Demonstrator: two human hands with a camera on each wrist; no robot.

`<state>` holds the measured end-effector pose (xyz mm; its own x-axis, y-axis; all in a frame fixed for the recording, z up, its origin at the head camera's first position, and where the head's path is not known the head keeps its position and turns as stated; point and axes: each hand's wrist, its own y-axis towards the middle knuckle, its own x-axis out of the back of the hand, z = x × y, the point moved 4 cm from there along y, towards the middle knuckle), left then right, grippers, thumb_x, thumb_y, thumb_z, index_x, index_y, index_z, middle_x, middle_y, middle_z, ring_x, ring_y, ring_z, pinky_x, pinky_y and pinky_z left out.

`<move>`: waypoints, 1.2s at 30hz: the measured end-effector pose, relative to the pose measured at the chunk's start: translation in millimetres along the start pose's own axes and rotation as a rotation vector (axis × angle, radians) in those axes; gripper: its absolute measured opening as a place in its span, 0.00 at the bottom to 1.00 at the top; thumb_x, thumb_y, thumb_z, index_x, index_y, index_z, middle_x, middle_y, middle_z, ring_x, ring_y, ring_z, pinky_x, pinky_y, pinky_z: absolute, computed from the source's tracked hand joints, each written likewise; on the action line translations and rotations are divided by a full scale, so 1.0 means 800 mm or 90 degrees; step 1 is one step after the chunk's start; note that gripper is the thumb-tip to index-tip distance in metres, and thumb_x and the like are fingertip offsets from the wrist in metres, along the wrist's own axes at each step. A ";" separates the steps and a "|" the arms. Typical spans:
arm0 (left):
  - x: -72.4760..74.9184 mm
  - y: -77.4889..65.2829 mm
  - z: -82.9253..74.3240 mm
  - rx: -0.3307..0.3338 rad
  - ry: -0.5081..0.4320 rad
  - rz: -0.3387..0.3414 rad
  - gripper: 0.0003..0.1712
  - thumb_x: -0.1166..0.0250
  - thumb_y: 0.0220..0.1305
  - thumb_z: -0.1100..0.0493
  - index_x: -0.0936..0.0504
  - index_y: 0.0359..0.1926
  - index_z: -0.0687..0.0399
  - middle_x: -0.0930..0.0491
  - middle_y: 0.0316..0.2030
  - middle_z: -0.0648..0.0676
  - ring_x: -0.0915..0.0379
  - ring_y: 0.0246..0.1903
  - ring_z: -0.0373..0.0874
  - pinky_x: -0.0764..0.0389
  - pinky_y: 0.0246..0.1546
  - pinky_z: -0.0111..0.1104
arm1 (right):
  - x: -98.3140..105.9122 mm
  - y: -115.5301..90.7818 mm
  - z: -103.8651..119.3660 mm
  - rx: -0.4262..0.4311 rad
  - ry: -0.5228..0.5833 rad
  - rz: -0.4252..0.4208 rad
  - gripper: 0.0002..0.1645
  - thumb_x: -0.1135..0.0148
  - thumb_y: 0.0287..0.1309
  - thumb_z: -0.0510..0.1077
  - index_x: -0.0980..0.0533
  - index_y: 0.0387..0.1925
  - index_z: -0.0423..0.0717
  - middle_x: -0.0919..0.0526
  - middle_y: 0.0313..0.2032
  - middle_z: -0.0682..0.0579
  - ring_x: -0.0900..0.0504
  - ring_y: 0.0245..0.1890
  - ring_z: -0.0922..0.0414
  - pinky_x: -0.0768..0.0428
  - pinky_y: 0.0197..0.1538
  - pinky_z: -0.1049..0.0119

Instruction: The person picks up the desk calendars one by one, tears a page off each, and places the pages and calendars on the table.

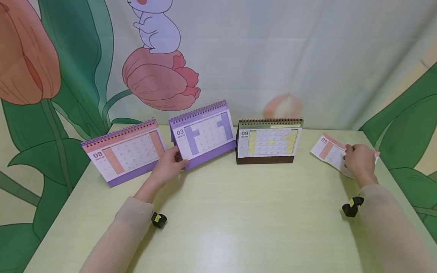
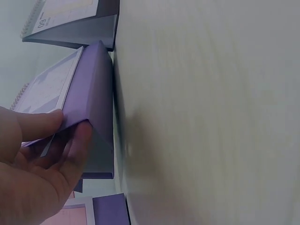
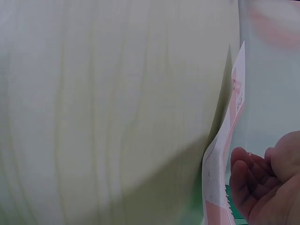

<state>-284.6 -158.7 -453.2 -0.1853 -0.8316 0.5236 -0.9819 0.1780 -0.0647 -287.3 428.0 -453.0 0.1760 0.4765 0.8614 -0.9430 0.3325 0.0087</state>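
My left hand (image 1: 168, 163) grips the lower left corner of a purple desk calendar (image 1: 208, 133) marked 03. In the left wrist view the thumb (image 2: 44, 123) lies on its front face, and the other fingers reach in behind the panel. The calendar stands tented and angled on the table. At the far right, my right hand (image 1: 360, 161) is over a loose calendar page (image 1: 328, 150) marked 08, with pink bands. The right wrist view shows its fingers loosely curled beside the curved page (image 3: 214, 173), holding nothing; the hand hides part of the page in the head view.
A pink-topped calendar (image 1: 131, 153) marked 08 stands at the left, close to the left hand. Right of the purple one stands a green-topped calendar (image 1: 269, 141) marked 09 with a dark base. Behind the pale table (image 1: 246, 216) hangs a printed curtain (image 1: 235, 57).
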 end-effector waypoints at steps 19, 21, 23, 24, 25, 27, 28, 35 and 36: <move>0.011 -0.020 -0.009 -0.077 -0.038 -0.042 0.23 0.39 0.72 0.70 0.29 0.65 0.72 0.23 0.56 0.68 0.24 0.52 0.56 0.19 0.51 0.43 | 0.001 -0.003 0.028 0.064 -0.038 -0.008 0.22 0.45 0.75 0.45 0.19 0.49 0.26 0.16 0.40 0.32 0.24 0.36 0.41 0.26 0.38 0.48; 0.012 -0.022 -0.008 -0.076 -0.040 -0.044 0.23 0.39 0.73 0.70 0.30 0.66 0.72 0.23 0.57 0.68 0.24 0.53 0.57 0.19 0.52 0.44 | 0.002 -0.005 0.024 0.057 -0.040 0.007 0.22 0.48 0.75 0.42 0.21 0.50 0.24 0.15 0.39 0.32 0.21 0.37 0.41 0.25 0.42 0.45; 0.014 -0.025 -0.006 -0.072 -0.042 -0.047 0.24 0.40 0.73 0.70 0.30 0.66 0.72 0.24 0.57 0.68 0.24 0.53 0.58 0.19 0.53 0.44 | 0.002 -0.006 0.020 0.049 -0.039 0.020 0.20 0.49 0.73 0.39 0.21 0.49 0.23 0.15 0.34 0.34 0.18 0.34 0.42 0.25 0.44 0.42; 0.015 -0.026 -0.005 -0.070 -0.047 -0.047 0.24 0.40 0.73 0.69 0.30 0.67 0.72 0.24 0.57 0.68 0.24 0.54 0.58 0.19 0.53 0.44 | 0.003 -0.007 0.018 0.043 -0.037 0.026 0.20 0.47 0.72 0.40 0.21 0.48 0.23 0.15 0.31 0.36 0.17 0.32 0.44 0.25 0.44 0.42; 0.016 -0.027 -0.004 -0.068 -0.051 -0.049 0.24 0.40 0.73 0.69 0.31 0.67 0.72 0.24 0.58 0.68 0.24 0.54 0.58 0.19 0.53 0.43 | 0.004 -0.007 0.017 0.038 -0.036 0.031 0.20 0.46 0.72 0.40 0.21 0.47 0.23 0.15 0.28 0.38 0.17 0.30 0.45 0.25 0.44 0.43; 0.018 -0.029 -0.004 -0.071 -0.059 -0.049 0.24 0.40 0.73 0.69 0.31 0.67 0.72 0.25 0.58 0.68 0.24 0.55 0.58 0.19 0.54 0.41 | 0.004 -0.007 0.013 0.032 -0.041 0.032 0.21 0.42 0.72 0.43 0.20 0.44 0.24 0.15 0.25 0.42 0.18 0.27 0.47 0.25 0.40 0.45; 0.019 -0.030 -0.003 -0.074 -0.062 -0.048 0.24 0.39 0.73 0.70 0.31 0.67 0.72 0.25 0.58 0.68 0.24 0.55 0.58 0.19 0.53 0.40 | 0.004 -0.007 0.012 0.031 -0.048 0.028 0.22 0.41 0.72 0.46 0.20 0.42 0.25 0.17 0.23 0.44 0.19 0.26 0.48 0.25 0.36 0.48; 0.024 -0.040 -0.007 -0.078 -0.065 -0.049 0.24 0.40 0.74 0.69 0.31 0.66 0.74 0.25 0.58 0.69 0.25 0.56 0.59 0.20 0.55 0.40 | -0.017 -0.007 0.042 0.160 -0.035 0.018 0.27 0.42 0.73 0.59 0.24 0.40 0.36 0.19 0.32 0.41 0.23 0.31 0.46 0.28 0.31 0.57; 0.025 -0.041 -0.007 -0.076 -0.063 -0.055 0.24 0.40 0.74 0.69 0.31 0.66 0.74 0.24 0.57 0.69 0.25 0.56 0.59 0.20 0.55 0.40 | -0.022 -0.008 0.052 0.191 -0.016 0.030 0.27 0.41 0.73 0.58 0.24 0.44 0.35 0.18 0.36 0.39 0.22 0.34 0.45 0.26 0.34 0.56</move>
<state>-255.7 -178.4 -435.9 -0.1093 -0.8933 0.4360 -0.9838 0.1600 0.0811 -295.7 383.6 -447.4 0.1273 0.4642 0.8765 -0.9918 0.0535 0.1157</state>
